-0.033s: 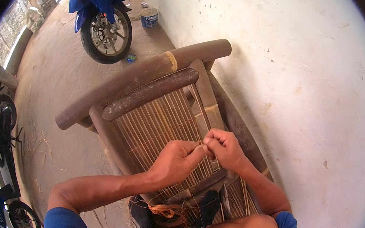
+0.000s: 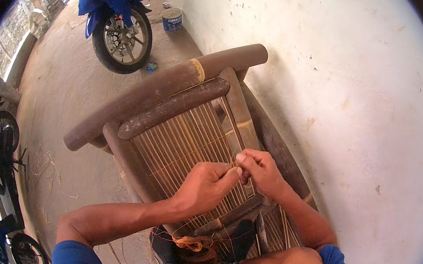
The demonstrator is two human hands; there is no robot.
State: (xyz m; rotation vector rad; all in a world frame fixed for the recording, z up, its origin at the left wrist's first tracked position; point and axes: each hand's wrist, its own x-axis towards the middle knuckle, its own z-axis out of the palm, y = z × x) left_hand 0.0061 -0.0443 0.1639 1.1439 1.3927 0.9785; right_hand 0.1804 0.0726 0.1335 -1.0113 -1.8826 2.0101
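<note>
A dark brown bamboo chair (image 2: 165,89) is in front of me, with a panel of thin upright slats (image 2: 180,135) set in its frame. A fine orange cord crosses those slats. My left hand (image 2: 208,185) is closed in a pinch at the right side of the panel. Against its fingertips, my right hand (image 2: 260,171) is pinched too. Between them they grip a thin string, mostly hidden by the fingers. A tangled bundle of orange string (image 2: 193,244) lies by my lap, loose strands trailing from it.
A white wall (image 2: 353,90) rises close on the right. Beyond the chair are a motorcycle wheel (image 2: 123,43) with blue bodywork and a blue paint can (image 2: 172,19). Another motorcycle (image 2: 3,155) is at the left on the concrete floor (image 2: 60,133).
My right fingers have shifted very slightly against the left fingertips. The rest looks the same apart from a tiny shift of the view.
</note>
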